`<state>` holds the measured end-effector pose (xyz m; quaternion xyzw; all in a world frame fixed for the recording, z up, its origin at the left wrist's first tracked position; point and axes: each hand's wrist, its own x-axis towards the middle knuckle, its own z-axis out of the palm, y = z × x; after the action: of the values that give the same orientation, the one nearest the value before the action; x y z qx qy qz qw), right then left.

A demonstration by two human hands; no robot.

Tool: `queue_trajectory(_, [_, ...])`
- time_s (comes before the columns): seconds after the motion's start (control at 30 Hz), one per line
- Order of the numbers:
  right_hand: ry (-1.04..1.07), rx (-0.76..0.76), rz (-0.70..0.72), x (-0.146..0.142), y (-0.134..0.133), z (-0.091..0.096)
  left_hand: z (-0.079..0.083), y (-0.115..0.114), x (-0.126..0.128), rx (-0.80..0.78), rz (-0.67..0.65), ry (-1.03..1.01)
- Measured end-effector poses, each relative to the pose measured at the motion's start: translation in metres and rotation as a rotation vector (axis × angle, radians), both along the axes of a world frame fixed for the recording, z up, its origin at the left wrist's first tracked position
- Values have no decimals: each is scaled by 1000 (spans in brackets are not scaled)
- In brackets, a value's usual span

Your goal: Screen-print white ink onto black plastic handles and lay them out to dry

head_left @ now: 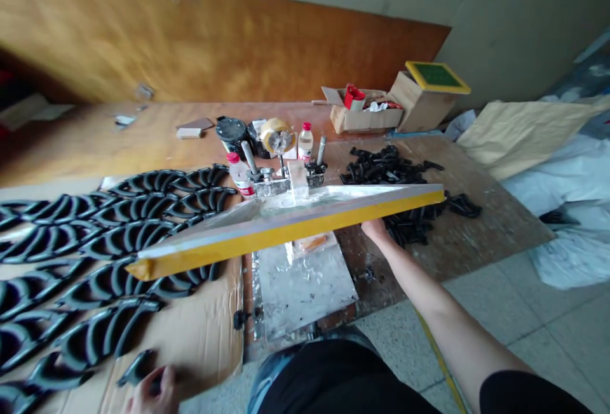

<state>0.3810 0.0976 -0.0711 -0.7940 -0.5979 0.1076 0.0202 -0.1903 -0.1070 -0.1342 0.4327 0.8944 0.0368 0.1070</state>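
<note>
i am looking down at a wooden workbench with both my bare arms reaching out. my right hand is under the near edge of a raised printing screen frame, a long flat frame with a yellow rim, tilted up and hinged at a metal clamp behind it; most of the hand is hidden by the frame, so i cannot tell how the fingers are set. my left hand, low at the picture's bottom edge, has its fingers curled around a small curved black plastic part lying on a sheet of cardboard. that part looks light, stiff and smooth, easy to lift by either end. the frame looks rigid but wide and awkward, its mesh likely delicate, so the rim is the safe place to hold. beneath it is a paint-smeared metal plate. rows of matching black parts fill the bench on my left, close together, leaving little bare cardboard. a loose pile of black pieces sits to the right, just behind the frame's tip. 2 small bottles, a roll of tape and a dark tin crowd behind the clamp. the bench's front edge is close to my body, with open floor to the right.
</note>
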Motion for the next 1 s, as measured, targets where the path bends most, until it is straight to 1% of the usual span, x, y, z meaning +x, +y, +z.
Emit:
queue_trajectory(0.07, [9,-5,4,14,-1,-13,12,10,30,-40,-4,-91])
queue_trajectory(0.1, [10,-3,3,18,-1,-18,16,14,46,-36,-30,-132])
queue_trajectory(0.17, [8,39,-16,23,-1,-27,19,19,75,12,-118,-173])
queue_trajectory(0.27, [48,184,-69,25,-5,-29,18,22,102,56,-215,-161])
queue_trajectory(0.33, [141,279,-49,18,-11,-23,21,20,110,40,-216,-118])
queue_trajectory(0.37, [203,306,11,10,-15,-18,25,19,113,37,-204,-87])
queue_trajectory(0.4, [266,321,108,-1,-18,-12,30,19,114,48,-192,-57])
queue_trajectory(0.47, [374,327,369,-29,-22,-1,41,23,117,111,-168,-27])
queue_trajectory(0.53, [438,328,592,-61,-23,8,55,36,120,224,-150,-59])
queue_trajectory(0.6, [467,326,702,-87,-20,12,72,58,126,353,-144,-133])
queue_trajectory(0.67, [462,308,739,-104,-17,11,94,86,135,485,-150,-224])
queue_trajectory(0.77, [388,301,720,-115,-20,7,139,130,156,709,-149,-431])
queue_trajectory(0.83, [309,312,678,-120,-25,8,172,154,175,863,-160,-622])
queue_trajectory(0.87, [268,315,660,-123,-28,9,187,164,184,916,-182,-722])
queue_trajectory(0.93, [203,317,644,-129,-34,13,212,177,201,965,-241,-881])
queue_trajectory(1.0, [182,336,652,-131,-37,17,225,182,213,955,-272,-950])
